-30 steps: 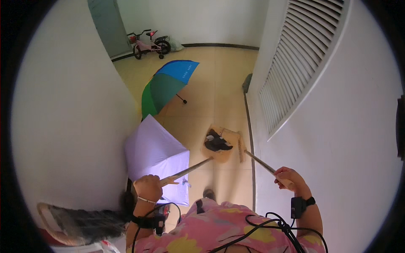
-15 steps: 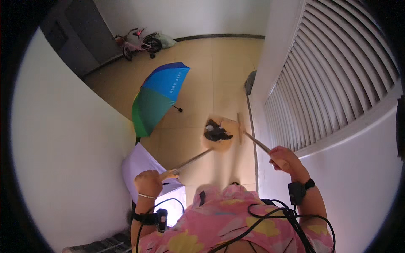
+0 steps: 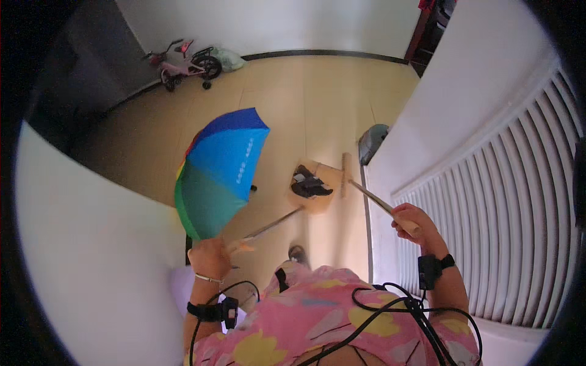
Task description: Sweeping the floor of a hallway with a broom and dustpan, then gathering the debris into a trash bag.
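Wrapped round the handle of a tan, long-handled dustpan point(image 3: 314, 205) is my left hand point(image 3: 209, 258). Crumpled black debris point(image 3: 310, 183) with pale bits lies in the pan, which is out in front of me over the floor. My right hand point(image 3: 414, 222) grips the stick of a broom point(image 3: 375, 200) near its top end. The broom's narrow, light brown head is just right of the dustpan, slightly blurred. I cannot tell whether the pan or the broom head touches the floor.
An open blue and green umbrella point(image 3: 223, 168) stands ahead on the left, and a lilac one point(image 3: 181, 287) is behind my left hand. A small pink bicycle point(image 3: 189, 66) is by the far wall. A grey object point(image 3: 372, 143) sits by the white slatted panel point(image 3: 482, 201) on the right.
I have stepped forward, and a foot now shows below. The umbrellas and slatted panel have come nearer, and the lilac one is more hidden. Dustpan and broom stay in my hands.
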`<state>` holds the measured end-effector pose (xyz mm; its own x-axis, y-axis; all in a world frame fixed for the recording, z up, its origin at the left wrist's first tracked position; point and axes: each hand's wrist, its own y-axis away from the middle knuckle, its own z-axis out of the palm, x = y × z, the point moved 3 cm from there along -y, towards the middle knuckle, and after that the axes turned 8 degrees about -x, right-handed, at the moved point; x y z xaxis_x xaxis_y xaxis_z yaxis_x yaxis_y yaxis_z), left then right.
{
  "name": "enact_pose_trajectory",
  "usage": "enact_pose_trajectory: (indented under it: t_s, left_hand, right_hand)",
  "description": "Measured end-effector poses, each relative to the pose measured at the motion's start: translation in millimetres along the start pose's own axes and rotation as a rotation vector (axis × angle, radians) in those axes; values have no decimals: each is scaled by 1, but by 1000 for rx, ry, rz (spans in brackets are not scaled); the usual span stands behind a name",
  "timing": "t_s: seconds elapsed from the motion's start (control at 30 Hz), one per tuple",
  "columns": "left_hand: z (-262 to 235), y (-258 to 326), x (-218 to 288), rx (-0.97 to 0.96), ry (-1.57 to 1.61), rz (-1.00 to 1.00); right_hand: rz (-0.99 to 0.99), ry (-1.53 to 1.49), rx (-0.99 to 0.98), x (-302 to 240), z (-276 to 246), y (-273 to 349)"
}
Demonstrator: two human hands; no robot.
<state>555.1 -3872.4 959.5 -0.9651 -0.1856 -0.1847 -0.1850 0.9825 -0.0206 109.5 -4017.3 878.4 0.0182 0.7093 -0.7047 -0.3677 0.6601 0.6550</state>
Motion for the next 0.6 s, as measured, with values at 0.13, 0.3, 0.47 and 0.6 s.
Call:
enact_pose_trajectory:
  t_s: [0.13,0.3,0.47,0.6]
  left_hand:
    - [-7,-125,-4,-112,13,39]
    - [-2,-254,14,-73,52,76]
    - [1,-373,44,-59,-58,90]
    - [4,-458,61,-125,-91,16]
  right_hand:
    - [-68,-80,-9,-77,-6,-70]
    - [-4,-126,93,-168,-31,-163]
    - [-276,-144,-39,-237,-85,-288]
    - [-638,1,-117,-294,-136,-401]
